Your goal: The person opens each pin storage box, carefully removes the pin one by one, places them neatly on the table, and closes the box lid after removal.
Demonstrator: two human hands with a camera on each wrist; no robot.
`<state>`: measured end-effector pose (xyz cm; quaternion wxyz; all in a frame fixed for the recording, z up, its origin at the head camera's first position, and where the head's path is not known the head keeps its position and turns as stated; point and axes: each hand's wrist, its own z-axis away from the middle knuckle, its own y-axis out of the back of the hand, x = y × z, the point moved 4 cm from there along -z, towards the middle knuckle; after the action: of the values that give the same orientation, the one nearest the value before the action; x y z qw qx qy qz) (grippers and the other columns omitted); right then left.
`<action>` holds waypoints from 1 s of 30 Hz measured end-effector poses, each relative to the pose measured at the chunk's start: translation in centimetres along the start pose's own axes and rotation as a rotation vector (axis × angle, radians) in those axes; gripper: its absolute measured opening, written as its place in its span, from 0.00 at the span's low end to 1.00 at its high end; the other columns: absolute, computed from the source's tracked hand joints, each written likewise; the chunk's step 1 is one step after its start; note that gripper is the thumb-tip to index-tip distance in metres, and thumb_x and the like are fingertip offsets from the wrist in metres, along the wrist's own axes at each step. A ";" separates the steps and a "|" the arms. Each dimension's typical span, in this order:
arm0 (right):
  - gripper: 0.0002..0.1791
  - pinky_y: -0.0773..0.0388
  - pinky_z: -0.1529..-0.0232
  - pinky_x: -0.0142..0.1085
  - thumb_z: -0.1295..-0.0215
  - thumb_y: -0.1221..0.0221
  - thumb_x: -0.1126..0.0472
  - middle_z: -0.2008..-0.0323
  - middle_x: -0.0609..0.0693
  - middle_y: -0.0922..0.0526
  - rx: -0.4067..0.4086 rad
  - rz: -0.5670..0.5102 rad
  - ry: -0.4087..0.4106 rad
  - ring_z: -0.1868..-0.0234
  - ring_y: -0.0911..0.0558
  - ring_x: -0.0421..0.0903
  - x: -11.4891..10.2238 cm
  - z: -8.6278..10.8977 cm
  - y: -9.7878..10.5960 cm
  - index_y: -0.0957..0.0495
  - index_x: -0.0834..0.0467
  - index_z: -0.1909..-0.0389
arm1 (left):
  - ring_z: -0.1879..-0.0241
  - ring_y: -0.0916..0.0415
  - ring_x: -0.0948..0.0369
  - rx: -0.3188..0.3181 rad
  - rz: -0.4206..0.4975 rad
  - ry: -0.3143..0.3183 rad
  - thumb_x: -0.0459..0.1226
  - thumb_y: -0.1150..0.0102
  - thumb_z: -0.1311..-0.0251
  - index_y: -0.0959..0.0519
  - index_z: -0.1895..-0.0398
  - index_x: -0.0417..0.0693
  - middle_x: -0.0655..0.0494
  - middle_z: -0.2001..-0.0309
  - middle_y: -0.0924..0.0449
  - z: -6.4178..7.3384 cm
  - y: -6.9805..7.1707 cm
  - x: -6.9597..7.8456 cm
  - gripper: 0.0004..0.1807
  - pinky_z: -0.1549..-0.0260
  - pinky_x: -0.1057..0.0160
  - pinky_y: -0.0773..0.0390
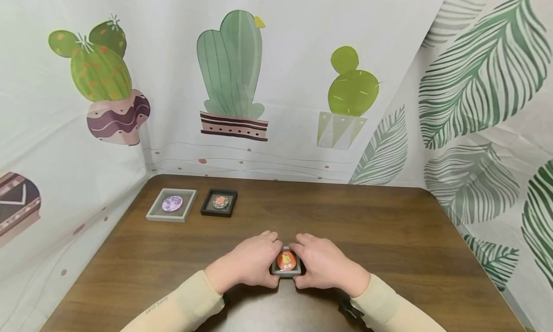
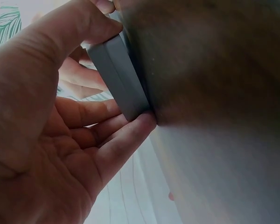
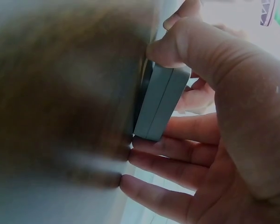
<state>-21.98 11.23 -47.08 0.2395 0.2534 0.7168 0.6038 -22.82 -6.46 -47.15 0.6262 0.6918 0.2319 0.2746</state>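
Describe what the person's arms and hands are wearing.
Both arms wear long cream-coloured sleeves reaching to the wrists. The left sleeve carries small dark lettering along the forearm, too small to read. A dark strap shows at the right wrist, and a smaller dark piece at the left. The left hand and right hand are bare: no gloves or rings visible.
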 end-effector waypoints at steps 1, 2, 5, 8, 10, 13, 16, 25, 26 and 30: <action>0.38 0.14 0.62 0.43 0.54 0.19 0.44 0.56 0.48 0.19 0.001 0.005 -0.002 0.56 0.18 0.47 0.0 0.0 0.0 0.13 0.61 0.44 | 0.59 0.24 0.58 -0.001 -0.001 0.000 0.51 0.18 0.58 0.18 0.59 0.47 0.59 0.62 0.26 0.0 0.0 0.0 0.27 0.56 0.58 0.15; 0.38 0.14 0.63 0.43 0.54 0.19 0.43 0.56 0.48 0.19 0.001 0.014 -0.003 0.56 0.18 0.47 0.0 0.0 0.1 0.12 0.61 0.44 | 0.59 0.24 0.58 -0.002 0.000 0.001 0.51 0.18 0.58 0.18 0.59 0.47 0.59 0.62 0.26 0.0 0.0 0.0 0.27 0.56 0.58 0.15; 0.38 0.14 0.66 0.44 0.54 0.20 0.41 0.56 0.48 0.18 0.003 0.044 -0.005 0.56 0.16 0.47 0.0 -0.1 0.1 0.12 0.59 0.44 | 0.58 0.24 0.58 -0.002 -0.006 0.000 0.51 0.17 0.58 0.18 0.59 0.47 0.59 0.61 0.26 -0.1 0.1 0.0 0.28 0.55 0.58 0.15; 0.39 0.14 0.66 0.44 0.55 0.20 0.39 0.56 0.48 0.17 0.011 0.074 0.000 0.55 0.15 0.47 0.0 -0.1 0.1 0.11 0.58 0.44 | 0.58 0.24 0.58 0.000 -0.011 0.000 0.52 0.17 0.58 0.18 0.58 0.47 0.59 0.61 0.26 -0.1 0.1 0.1 0.28 0.55 0.58 0.15; 0.39 0.15 0.67 0.43 0.56 0.20 0.39 0.57 0.47 0.17 0.023 0.084 0.007 0.57 0.15 0.46 0.1 -0.1 0.1 0.10 0.58 0.45 | 0.58 0.24 0.59 0.003 -0.013 -0.002 0.52 0.17 0.59 0.18 0.58 0.47 0.59 0.61 0.26 -0.1 0.1 0.1 0.28 0.56 0.58 0.15; 0.37 0.16 0.70 0.41 0.57 0.20 0.39 0.60 0.45 0.19 0.041 0.081 0.018 0.59 0.17 0.45 0.1 -0.1 0.1 0.10 0.57 0.47 | 0.59 0.26 0.59 0.009 -0.011 -0.005 0.51 0.17 0.59 0.18 0.59 0.46 0.59 0.62 0.26 0.0 0.2 0.2 0.28 0.57 0.59 0.15; 0.36 0.19 0.72 0.39 0.58 0.19 0.40 0.62 0.43 0.22 0.051 0.063 0.023 0.62 0.20 0.44 0.2 -0.1 0.1 0.10 0.56 0.49 | 0.60 0.27 0.60 0.009 -0.014 -0.008 0.52 0.17 0.59 0.18 0.59 0.46 0.59 0.61 0.26 0.0 0.1 0.2 0.29 0.58 0.60 0.16; 0.36 0.19 0.68 0.36 0.56 0.18 0.42 0.63 0.43 0.22 0.035 -0.009 0.032 0.62 0.22 0.42 0.5 -0.2 -0.1 0.09 0.58 0.47 | 0.58 0.28 0.61 -0.022 0.002 0.010 0.51 0.18 0.59 0.18 0.57 0.47 0.60 0.60 0.27 -0.1 -0.1 0.0 0.29 0.57 0.62 0.17; 0.36 0.19 0.67 0.36 0.55 0.18 0.42 0.62 0.43 0.22 0.029 -0.020 0.031 0.62 0.22 0.42 0.5 -0.2 -0.1 0.09 0.58 0.46 | 0.58 0.28 0.60 -0.025 0.005 0.013 0.51 0.17 0.59 0.18 0.56 0.47 0.60 0.60 0.26 -0.1 -0.1 0.0 0.29 0.57 0.62 0.17; 0.36 0.17 0.66 0.37 0.54 0.17 0.42 0.62 0.43 0.22 0.019 -0.040 0.027 0.61 0.21 0.43 0.6 -0.2 0.1 0.09 0.59 0.45 | 0.57 0.28 0.60 -0.028 0.009 0.021 0.51 0.17 0.58 0.18 0.55 0.47 0.59 0.58 0.26 -0.1 -0.2 0.0 0.30 0.57 0.61 0.16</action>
<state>-22.54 11.47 -46.99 0.2394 0.2333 0.7306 0.5954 -22.92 -6.38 -47.31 0.6322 0.6811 0.2315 0.2879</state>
